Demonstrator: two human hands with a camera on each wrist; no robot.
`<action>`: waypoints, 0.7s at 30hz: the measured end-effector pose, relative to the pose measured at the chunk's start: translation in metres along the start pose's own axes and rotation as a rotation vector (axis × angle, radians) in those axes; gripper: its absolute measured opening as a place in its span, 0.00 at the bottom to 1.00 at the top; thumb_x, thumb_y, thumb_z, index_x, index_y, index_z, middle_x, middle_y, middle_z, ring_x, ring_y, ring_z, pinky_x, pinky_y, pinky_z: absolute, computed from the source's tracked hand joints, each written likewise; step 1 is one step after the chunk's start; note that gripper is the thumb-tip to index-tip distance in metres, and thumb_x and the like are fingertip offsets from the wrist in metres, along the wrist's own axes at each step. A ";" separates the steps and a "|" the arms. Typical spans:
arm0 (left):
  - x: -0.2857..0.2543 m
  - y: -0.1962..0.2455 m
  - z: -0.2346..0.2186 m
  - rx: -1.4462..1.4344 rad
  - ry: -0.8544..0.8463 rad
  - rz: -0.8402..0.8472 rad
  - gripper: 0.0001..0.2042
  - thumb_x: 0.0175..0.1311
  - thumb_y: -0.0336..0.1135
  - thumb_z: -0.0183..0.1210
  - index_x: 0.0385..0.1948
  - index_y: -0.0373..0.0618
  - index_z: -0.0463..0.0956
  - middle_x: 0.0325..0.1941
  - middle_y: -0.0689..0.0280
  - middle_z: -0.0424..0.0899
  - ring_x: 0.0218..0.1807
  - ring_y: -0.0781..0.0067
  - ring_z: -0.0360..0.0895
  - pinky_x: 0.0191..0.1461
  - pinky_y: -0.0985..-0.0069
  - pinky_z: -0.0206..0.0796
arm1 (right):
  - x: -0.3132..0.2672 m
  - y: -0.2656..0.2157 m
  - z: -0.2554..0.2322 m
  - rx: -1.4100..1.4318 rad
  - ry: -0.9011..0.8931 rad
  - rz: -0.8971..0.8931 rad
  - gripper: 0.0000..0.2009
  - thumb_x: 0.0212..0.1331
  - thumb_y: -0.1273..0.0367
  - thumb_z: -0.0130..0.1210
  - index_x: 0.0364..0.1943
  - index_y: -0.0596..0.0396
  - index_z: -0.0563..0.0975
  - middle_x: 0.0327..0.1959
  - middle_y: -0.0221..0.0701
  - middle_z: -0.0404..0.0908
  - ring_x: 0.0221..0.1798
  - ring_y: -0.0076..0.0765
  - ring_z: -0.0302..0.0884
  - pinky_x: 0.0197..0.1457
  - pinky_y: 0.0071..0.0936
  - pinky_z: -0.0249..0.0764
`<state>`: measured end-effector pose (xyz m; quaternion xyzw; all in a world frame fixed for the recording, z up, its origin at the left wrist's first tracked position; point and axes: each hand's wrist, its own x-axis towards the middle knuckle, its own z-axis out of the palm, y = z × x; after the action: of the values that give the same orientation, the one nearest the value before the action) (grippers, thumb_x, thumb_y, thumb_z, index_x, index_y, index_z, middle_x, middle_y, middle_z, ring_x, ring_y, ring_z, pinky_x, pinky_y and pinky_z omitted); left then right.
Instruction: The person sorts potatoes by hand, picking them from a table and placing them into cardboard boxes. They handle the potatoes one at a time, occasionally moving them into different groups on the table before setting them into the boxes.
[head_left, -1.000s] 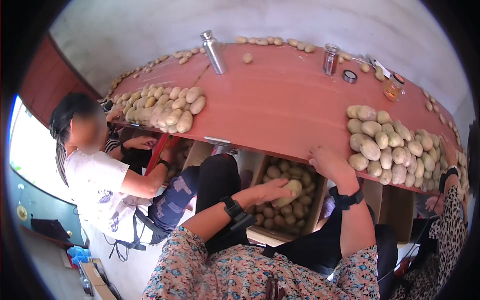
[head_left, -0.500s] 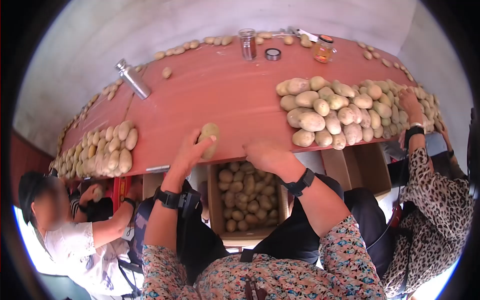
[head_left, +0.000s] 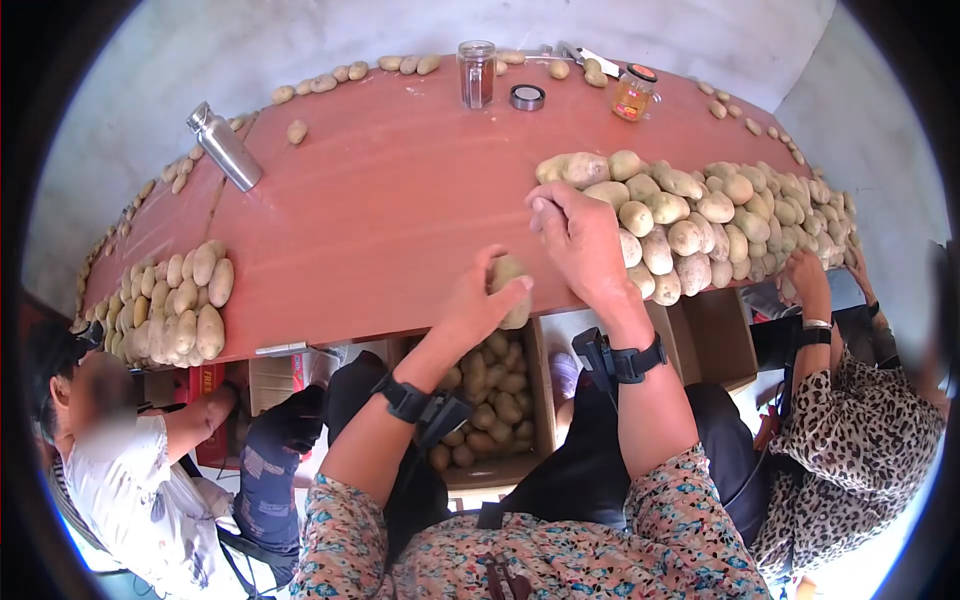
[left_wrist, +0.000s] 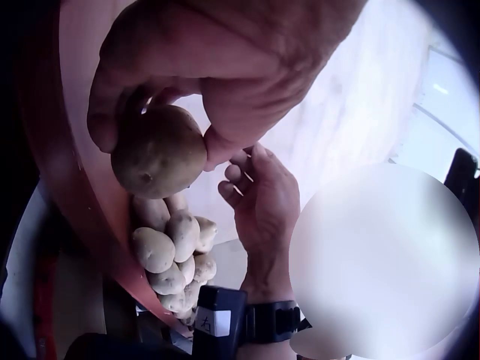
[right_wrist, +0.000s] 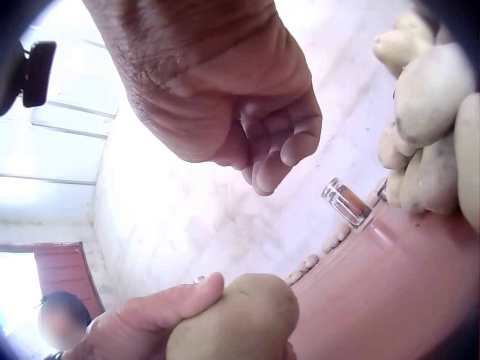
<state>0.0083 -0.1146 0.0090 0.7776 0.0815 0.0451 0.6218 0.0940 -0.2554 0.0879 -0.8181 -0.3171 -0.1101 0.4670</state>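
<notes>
My left hand [head_left: 468,308] grips a tan potato [head_left: 514,298] between thumb and fingers, above the table's front edge. The left wrist view shows that potato [left_wrist: 159,154] end-on, with the thumb at one side. My right hand [head_left: 588,245] is raised beside the near-left end of the right potato pile [head_left: 690,210]. Its fingers [right_wrist: 300,142] are loosely bent and hold nothing, as the right wrist view shows. Below the left forearm a cardboard box [head_left: 545,390] of potatoes stands under the table edge, partly hidden by the arm.
The red table [head_left: 370,200] bears another potato pile [head_left: 180,305] at left and a row of potatoes along the wall. A steel bottle [head_left: 225,148], a glass jar [head_left: 477,78], a lid [head_left: 527,97] and a mug [head_left: 634,95] stand farther back. People sit on both sides.
The left hand has lifted the potato from over the box to the table edge. My right hand has moved from the table edge up beside the right pile. The head view has turned right.
</notes>
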 end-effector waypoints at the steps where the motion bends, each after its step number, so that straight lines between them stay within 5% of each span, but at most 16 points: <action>1: 0.005 0.001 0.007 -0.006 -0.002 -0.004 0.27 0.65 0.44 0.62 0.62 0.42 0.68 0.50 0.55 0.79 0.46 0.73 0.78 0.47 0.73 0.73 | 0.000 0.000 0.000 -0.004 -0.005 0.003 0.05 0.64 0.75 0.51 0.39 0.61 0.78 0.24 0.35 0.80 0.28 0.31 0.78 0.35 0.28 0.75; 3: 0.013 0.004 0.019 0.201 0.036 0.085 0.27 0.62 0.42 0.61 0.61 0.40 0.67 0.48 0.48 0.78 0.48 0.49 0.78 0.54 0.60 0.70 | 0.000 -0.002 0.002 0.012 0.002 -0.010 0.05 0.64 0.76 0.51 0.39 0.62 0.78 0.23 0.33 0.78 0.28 0.26 0.77 0.35 0.26 0.74; 10: 0.002 0.007 0.022 0.447 -0.059 0.176 0.27 0.61 0.37 0.61 0.62 0.42 0.66 0.45 0.51 0.70 0.45 0.49 0.75 0.50 0.58 0.68 | -0.007 -0.001 0.006 -0.005 -0.048 -0.006 0.05 0.64 0.75 0.51 0.38 0.61 0.78 0.23 0.34 0.79 0.27 0.28 0.77 0.34 0.27 0.74; 12: -0.006 0.012 0.022 0.420 -0.104 0.240 0.26 0.59 0.33 0.62 0.60 0.39 0.67 0.49 0.50 0.71 0.45 0.50 0.75 0.50 0.58 0.69 | -0.007 -0.004 0.004 0.039 -0.038 0.019 0.06 0.62 0.70 0.51 0.36 0.56 0.78 0.25 0.43 0.80 0.32 0.53 0.80 0.37 0.43 0.74; 16: -0.008 0.013 0.025 0.378 -0.088 0.317 0.25 0.57 0.29 0.63 0.58 0.35 0.67 0.52 0.50 0.71 0.46 0.52 0.75 0.51 0.59 0.69 | -0.011 -0.001 0.011 -0.007 -0.020 -0.056 0.06 0.63 0.72 0.52 0.37 0.60 0.78 0.24 0.39 0.79 0.27 0.39 0.78 0.35 0.32 0.74; 19: -0.003 0.004 0.028 0.189 -0.129 0.290 0.26 0.57 0.27 0.62 0.58 0.33 0.65 0.54 0.50 0.71 0.48 0.54 0.76 0.52 0.59 0.70 | -0.014 -0.008 0.015 -0.056 -0.089 -0.039 0.07 0.62 0.70 0.52 0.36 0.59 0.78 0.27 0.47 0.78 0.32 0.57 0.76 0.37 0.41 0.74; 21: -0.003 -0.002 0.028 0.273 -0.076 0.308 0.29 0.56 0.25 0.62 0.60 0.35 0.61 0.54 0.52 0.72 0.48 0.56 0.76 0.52 0.61 0.71 | -0.014 -0.008 0.015 -0.050 -0.098 -0.052 0.07 0.62 0.70 0.52 0.36 0.60 0.78 0.27 0.47 0.78 0.32 0.57 0.77 0.37 0.41 0.74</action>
<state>0.0099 -0.1419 0.0012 0.8591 -0.0567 0.0990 0.4990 0.0766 -0.2453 0.0787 -0.8254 -0.3579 -0.0899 0.4273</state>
